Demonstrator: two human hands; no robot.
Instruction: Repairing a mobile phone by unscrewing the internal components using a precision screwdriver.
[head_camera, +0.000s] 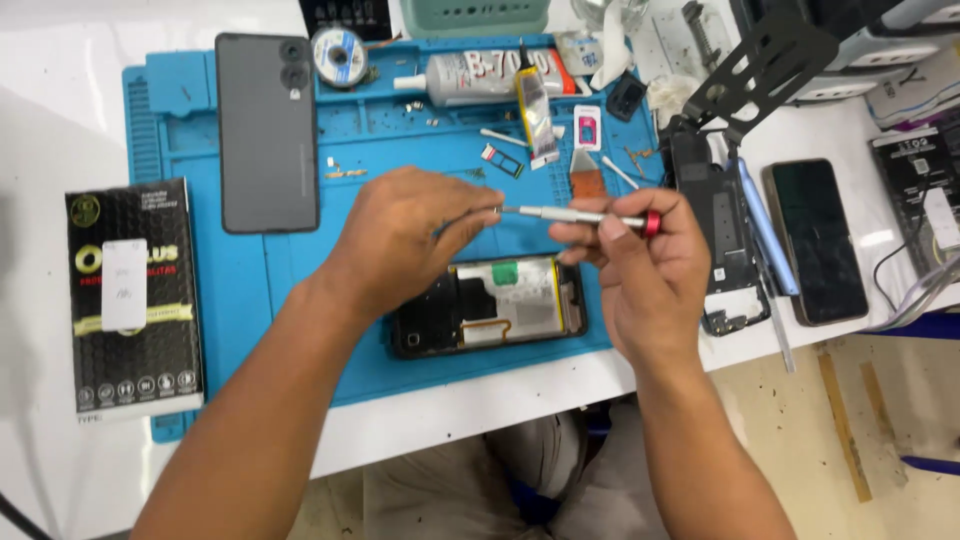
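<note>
While the right hand (640, 265) pinches the screwdriver (575, 215) level above the opened phone (485, 318) near the mat's (250, 290) front edge, left hand (410, 235) fingers close on its tip, prob. to steady it.

Black flat box (135, 298) with white sticker and yellow-green print at nine o'clock, on white table left of blue mat. Large white glue tube (480, 77) with red lettering at twelve, lying flat; small yellow-labelled tube (535, 115) propped just beside. Dark-screened phone (829, 240) at three, face up. Black printed packet (918, 195) with white label at far three, partly cropped.
</note>
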